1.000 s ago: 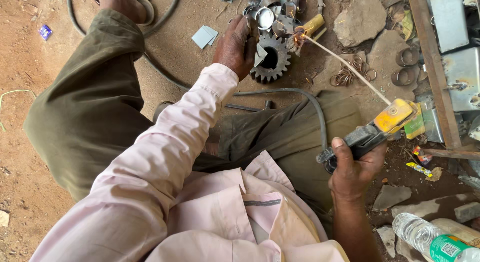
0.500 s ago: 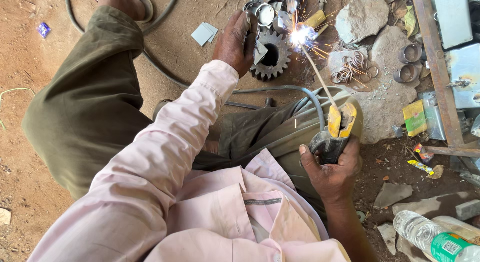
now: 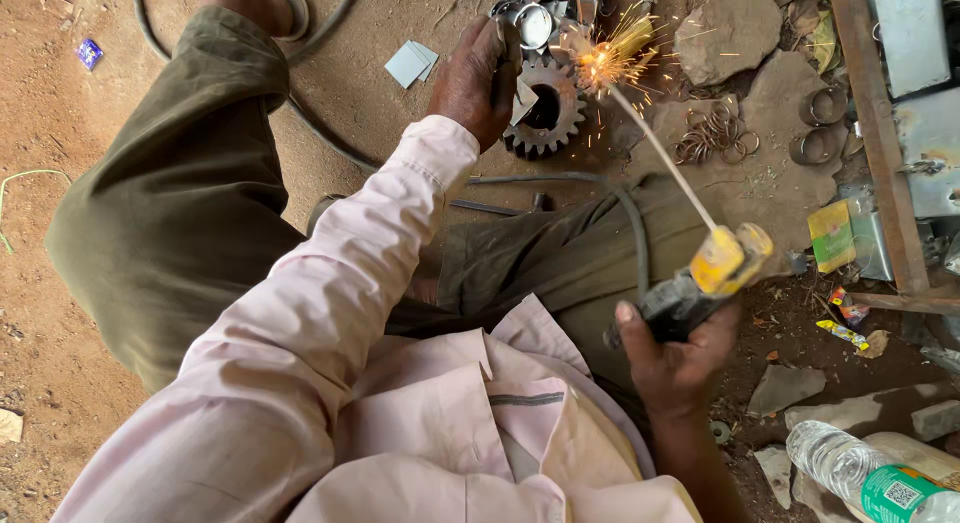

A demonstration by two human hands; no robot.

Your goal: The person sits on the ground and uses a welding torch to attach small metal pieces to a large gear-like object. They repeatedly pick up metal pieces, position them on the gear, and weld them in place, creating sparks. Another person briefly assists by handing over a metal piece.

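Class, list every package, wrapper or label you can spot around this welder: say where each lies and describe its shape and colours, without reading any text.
Small box: right, on ground by metal frame; rectangular, yellow-green.
Bottle label: bottom right, on clear plastic bottle; green band with white patch.
Crumpled wrapper: right, on dirt; red-yellow.
Tiny wrapper: top left, on soil; blue square.

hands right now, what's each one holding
Left hand: closed, steadying a small metal piece on the gear.
Right hand: closed on the yellow electrode holder, rod sparking at the gear.
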